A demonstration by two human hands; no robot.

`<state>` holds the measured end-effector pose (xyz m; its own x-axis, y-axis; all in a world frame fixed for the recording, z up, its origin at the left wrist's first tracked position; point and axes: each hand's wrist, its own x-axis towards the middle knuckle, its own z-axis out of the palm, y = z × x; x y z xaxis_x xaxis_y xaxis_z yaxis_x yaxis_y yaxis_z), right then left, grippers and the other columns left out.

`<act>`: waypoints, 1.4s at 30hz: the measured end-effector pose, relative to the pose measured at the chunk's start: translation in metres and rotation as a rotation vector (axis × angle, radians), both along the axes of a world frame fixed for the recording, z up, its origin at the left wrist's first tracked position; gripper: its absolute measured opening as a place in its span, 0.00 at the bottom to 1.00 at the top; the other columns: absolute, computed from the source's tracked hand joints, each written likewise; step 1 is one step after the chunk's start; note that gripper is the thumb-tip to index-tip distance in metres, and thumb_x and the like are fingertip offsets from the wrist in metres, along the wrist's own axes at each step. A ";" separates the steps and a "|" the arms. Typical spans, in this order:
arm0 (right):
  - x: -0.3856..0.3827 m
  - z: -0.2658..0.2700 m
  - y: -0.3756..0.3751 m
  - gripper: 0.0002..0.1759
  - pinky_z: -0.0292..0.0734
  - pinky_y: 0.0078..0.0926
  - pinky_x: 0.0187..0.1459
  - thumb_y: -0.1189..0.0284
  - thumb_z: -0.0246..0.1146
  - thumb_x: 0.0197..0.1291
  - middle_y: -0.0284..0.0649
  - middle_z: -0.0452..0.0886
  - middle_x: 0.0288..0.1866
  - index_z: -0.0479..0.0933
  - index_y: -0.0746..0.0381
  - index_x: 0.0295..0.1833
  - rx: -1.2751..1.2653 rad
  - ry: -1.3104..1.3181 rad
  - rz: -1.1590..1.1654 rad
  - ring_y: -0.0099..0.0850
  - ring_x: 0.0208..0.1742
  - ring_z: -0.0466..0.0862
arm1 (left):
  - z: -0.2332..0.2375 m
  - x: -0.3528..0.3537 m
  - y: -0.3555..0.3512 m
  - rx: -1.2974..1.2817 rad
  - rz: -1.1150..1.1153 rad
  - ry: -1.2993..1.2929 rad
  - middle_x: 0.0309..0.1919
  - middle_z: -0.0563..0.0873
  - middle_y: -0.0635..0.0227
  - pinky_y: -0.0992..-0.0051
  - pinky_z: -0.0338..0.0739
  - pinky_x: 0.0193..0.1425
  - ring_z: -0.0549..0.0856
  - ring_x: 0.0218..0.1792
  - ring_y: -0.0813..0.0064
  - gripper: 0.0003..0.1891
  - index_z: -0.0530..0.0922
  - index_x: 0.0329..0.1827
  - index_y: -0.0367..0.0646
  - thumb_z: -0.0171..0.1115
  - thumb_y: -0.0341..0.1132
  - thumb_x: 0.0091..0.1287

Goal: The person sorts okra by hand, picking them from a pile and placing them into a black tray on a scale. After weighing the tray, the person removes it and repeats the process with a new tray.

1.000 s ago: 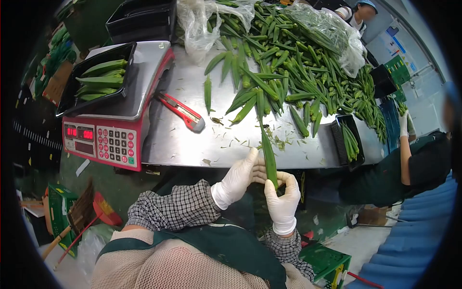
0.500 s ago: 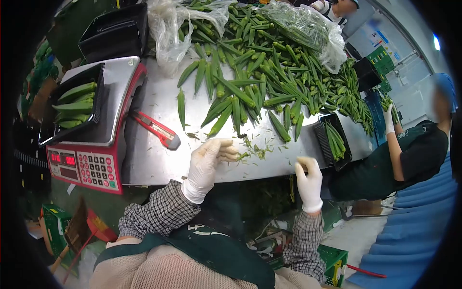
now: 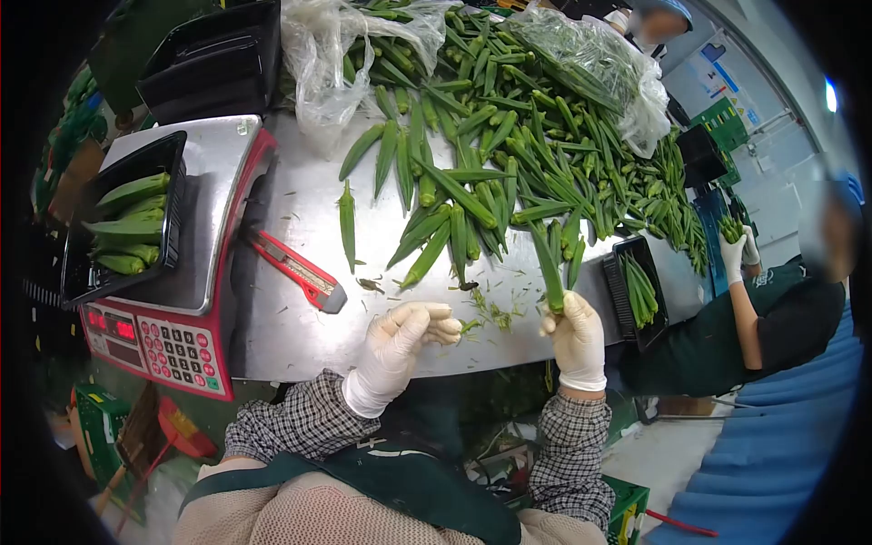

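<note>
My gloved left hand [image 3: 400,350] is over the table's front edge with its fingers curled together; what they hold, if anything, is hidden. Between the thumb and fingers of my gloved right hand [image 3: 577,338] is the lower end of an okra pod [image 3: 549,272], which points away from me. A large okra pile [image 3: 545,136] covers the back and right of the metal table [image 3: 300,191]. Small green trimmings [image 3: 495,313] lie between my hands. Left of them is a red box cutter [image 3: 295,271].
On the left, a scale [image 3: 213,182] bears a black tray [image 3: 174,218] of okra. Behind it are empty black trays [image 3: 213,64]. Another okra tray [image 3: 610,289] sits at the right edge. Plastic bags [image 3: 318,82] drape the pile. A co-worker [image 3: 781,309] stands at right, holding okra.
My right hand has moved slightly left and taken hold of an okra pod. The view has shifted a little, and the co-worker's hands are now together at the okra.
</note>
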<state>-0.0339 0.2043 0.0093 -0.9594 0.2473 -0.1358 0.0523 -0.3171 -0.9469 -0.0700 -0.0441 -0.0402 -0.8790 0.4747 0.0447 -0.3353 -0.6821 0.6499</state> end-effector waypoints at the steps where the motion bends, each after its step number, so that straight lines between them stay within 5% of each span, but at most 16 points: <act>1: 0.000 -0.002 -0.005 0.16 0.71 0.24 0.31 0.65 0.55 0.66 0.41 0.78 0.35 0.75 0.69 0.45 -0.054 0.002 0.004 0.25 0.27 0.73 | -0.001 0.000 -0.001 0.010 -0.007 -0.006 0.41 0.84 0.57 0.69 0.75 0.53 0.83 0.42 0.69 0.19 0.74 0.51 0.31 0.49 0.41 0.72; 7: -0.007 0.005 -0.032 0.15 0.72 0.25 0.33 0.65 0.55 0.67 0.40 0.79 0.35 0.75 0.68 0.44 -0.226 0.041 0.086 0.25 0.29 0.74 | -0.002 0.000 -0.003 0.035 -0.015 -0.054 0.42 0.83 0.54 0.66 0.76 0.53 0.83 0.43 0.65 0.18 0.73 0.51 0.30 0.50 0.39 0.71; 14: 0.000 0.017 -0.076 0.09 0.71 0.18 0.43 0.79 0.61 0.58 0.34 0.78 0.38 0.76 0.67 0.45 0.520 -0.010 0.037 0.23 0.38 0.77 | 0.002 0.002 -0.001 -0.034 -0.035 -0.006 0.53 0.78 0.58 0.74 0.71 0.59 0.78 0.52 0.72 0.18 0.70 0.58 0.34 0.54 0.35 0.69; 15: 0.000 0.014 -0.082 0.10 0.72 0.20 0.43 0.80 0.63 0.54 0.37 0.78 0.39 0.77 0.65 0.43 0.833 0.111 0.126 0.26 0.38 0.78 | 0.006 0.002 0.000 -0.051 -0.021 0.026 0.55 0.77 0.58 0.75 0.70 0.60 0.77 0.54 0.72 0.18 0.70 0.58 0.34 0.55 0.35 0.69; 18: -0.004 0.026 -0.102 0.12 0.73 0.22 0.41 0.80 0.65 0.49 0.40 0.77 0.38 0.78 0.64 0.42 0.963 0.267 0.257 0.30 0.36 0.77 | 0.002 0.000 -0.005 -0.091 0.046 0.046 0.62 0.70 0.54 0.66 0.62 0.67 0.68 0.64 0.65 0.15 0.75 0.52 0.34 0.58 0.35 0.67; 23: -0.075 0.019 -0.071 0.15 0.72 0.31 0.45 0.79 0.64 0.50 0.45 0.76 0.41 0.76 0.65 0.46 1.322 0.402 -0.048 0.39 0.42 0.77 | -0.004 -0.001 -0.008 -0.012 0.114 0.065 0.65 0.66 0.50 0.59 0.56 0.69 0.66 0.66 0.59 0.17 0.79 0.45 0.34 0.53 0.42 0.69; 26: -0.121 0.003 -0.062 0.14 0.70 0.40 0.47 0.75 0.63 0.51 0.47 0.76 0.42 0.76 0.66 0.45 1.779 0.392 -0.034 0.46 0.44 0.75 | 0.001 -0.003 -0.011 0.159 -0.019 -0.127 0.60 0.72 0.53 0.64 0.69 0.61 0.74 0.58 0.63 0.19 0.74 0.53 0.34 0.50 0.42 0.71; 29: -0.135 0.001 -0.052 0.13 0.70 0.39 0.46 0.75 0.63 0.50 0.47 0.76 0.40 0.77 0.65 0.43 1.754 0.327 -0.006 0.46 0.43 0.75 | -0.004 -0.004 -0.013 0.272 -0.077 -0.240 0.55 0.75 0.53 0.61 0.74 0.56 0.77 0.55 0.64 0.21 0.68 0.59 0.35 0.49 0.43 0.71; 31: -0.117 0.015 -0.060 0.10 0.72 0.30 0.45 0.76 0.63 0.53 0.44 0.77 0.38 0.77 0.66 0.42 1.205 0.213 -0.054 0.39 0.40 0.77 | -0.004 -0.005 -0.014 0.297 -0.103 -0.309 0.54 0.76 0.53 0.56 0.73 0.57 0.78 0.54 0.62 0.21 0.70 0.58 0.38 0.51 0.43 0.70; 33: -0.088 0.033 -0.075 0.10 0.73 0.26 0.44 0.76 0.64 0.53 0.43 0.77 0.39 0.77 0.66 0.43 0.954 0.022 0.021 0.34 0.39 0.78 | 0.007 -0.004 -0.012 0.247 -0.028 -0.329 0.54 0.76 0.54 0.57 0.73 0.57 0.77 0.55 0.63 0.20 0.69 0.58 0.38 0.53 0.42 0.69; 36: -0.049 0.043 -0.090 0.13 0.74 0.23 0.42 0.77 0.66 0.51 0.39 0.78 0.38 0.76 0.66 0.43 1.101 0.185 0.559 0.29 0.40 0.78 | 0.006 -0.005 -0.009 0.245 -0.061 -0.279 0.55 0.76 0.56 0.57 0.72 0.59 0.75 0.57 0.63 0.21 0.70 0.58 0.38 0.57 0.41 0.67; 39: -0.057 0.038 -0.087 0.12 0.74 0.23 0.41 0.76 0.67 0.51 0.40 0.78 0.36 0.77 0.64 0.42 0.897 0.092 0.285 0.30 0.37 0.79 | 0.008 -0.001 -0.014 0.212 -0.100 -0.336 0.51 0.79 0.54 0.57 0.73 0.59 0.78 0.55 0.61 0.19 0.73 0.52 0.34 0.60 0.39 0.65; 42: -0.104 0.028 -0.087 0.12 0.74 0.24 0.35 0.71 0.65 0.53 0.40 0.78 0.32 0.77 0.66 0.41 1.337 0.215 0.098 0.31 0.30 0.78 | 0.007 -0.003 -0.017 0.231 -0.163 -0.315 0.44 0.82 0.52 0.57 0.76 0.56 0.83 0.46 0.57 0.13 0.76 0.47 0.32 0.58 0.32 0.65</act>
